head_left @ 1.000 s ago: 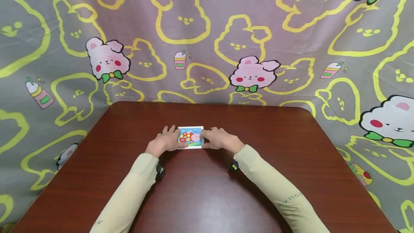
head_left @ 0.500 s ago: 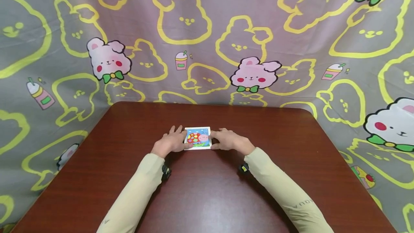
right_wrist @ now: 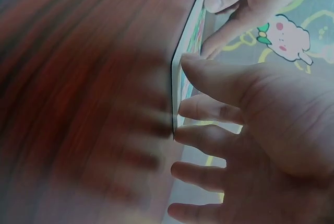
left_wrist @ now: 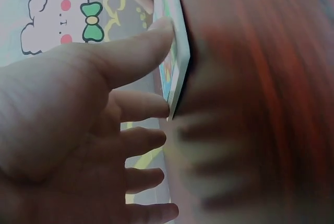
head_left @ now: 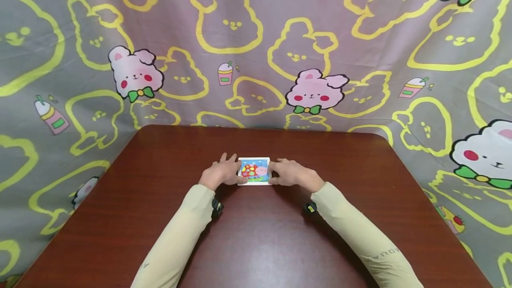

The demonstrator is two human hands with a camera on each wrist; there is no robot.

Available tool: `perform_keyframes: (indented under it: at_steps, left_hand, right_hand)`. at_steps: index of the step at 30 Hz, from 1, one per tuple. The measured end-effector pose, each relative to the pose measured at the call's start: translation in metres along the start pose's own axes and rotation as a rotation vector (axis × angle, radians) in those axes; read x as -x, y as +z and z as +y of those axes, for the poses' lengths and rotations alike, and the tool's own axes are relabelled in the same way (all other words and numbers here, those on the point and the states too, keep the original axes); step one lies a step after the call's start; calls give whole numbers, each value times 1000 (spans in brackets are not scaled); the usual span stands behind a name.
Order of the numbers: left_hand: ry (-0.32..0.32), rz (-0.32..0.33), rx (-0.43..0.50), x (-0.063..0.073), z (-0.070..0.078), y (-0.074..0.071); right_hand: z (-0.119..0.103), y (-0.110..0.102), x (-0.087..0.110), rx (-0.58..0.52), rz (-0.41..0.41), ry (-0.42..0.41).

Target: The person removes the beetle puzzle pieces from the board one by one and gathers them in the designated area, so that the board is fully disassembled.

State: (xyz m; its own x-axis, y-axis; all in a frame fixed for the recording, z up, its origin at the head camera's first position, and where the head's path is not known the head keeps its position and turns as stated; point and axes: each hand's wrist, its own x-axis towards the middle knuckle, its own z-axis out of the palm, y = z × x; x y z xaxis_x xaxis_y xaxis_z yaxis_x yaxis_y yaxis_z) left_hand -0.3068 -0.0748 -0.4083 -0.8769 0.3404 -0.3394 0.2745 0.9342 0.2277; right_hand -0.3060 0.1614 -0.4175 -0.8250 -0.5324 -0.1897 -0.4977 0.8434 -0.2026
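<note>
A thin picture board (head_left: 254, 171) with a white frame and a ladybug cartoon lies flat on the table, between both hands. At its left side my left hand (head_left: 224, 171) has the thumb on the near left corner and the index fingertip against the left edge. My right hand (head_left: 294, 173) touches the right side with thumb and fingertips. In the left wrist view, the white board edge (left_wrist: 180, 31) passes under the thumb, and the other fingers spread out fairly straight. The right wrist view shows the board (right_wrist: 189, 31) edge-on, its underside hidden.
A brown wooden table (head_left: 256, 234) with rounded far corners carries the board. Behind and beside it hangs a grey curtain (head_left: 256, 66) printed with cartoon rabbits. Pale sleeves (head_left: 176, 234) and small dark wrist devices (head_left: 217, 208) cover the forearms.
Both hands and the picture board have slid together to the right across the table. The touch of thumbs and fingers on its sides looks the same.
</note>
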Motion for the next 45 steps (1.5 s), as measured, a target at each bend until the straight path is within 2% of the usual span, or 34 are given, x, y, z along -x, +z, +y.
perform_keyframes:
  at_steps: [6,12,17,25,31,35,41,45]
  left_hand:
    - [-3,-10,10,-3,10,1]
    - [46,-7,14,-11,27,3]
    - [32,-7,22,-13,33,4]
    - [29,-14,80,-16,30,6]
    - [11,-22,102,-17,28,8]
    - [8,-29,96,-17,27,10]
    - [8,-29,95,-19,27,10]
    - [4,-23,82,-20,28,9]
  right_hand:
    - [10,1,8,-5,7,-13]
    - [22,1,20,13,14,39]
    - [27,-1,23,21,27,30]
    - [24,-4,23,21,11,46]
    - [22,-11,17,-44,-25,87]
    - [25,-15,12,-91,-36,81]
    - [29,-23,5,-154,-9,58]
    - [30,-26,3,-216,4,89]
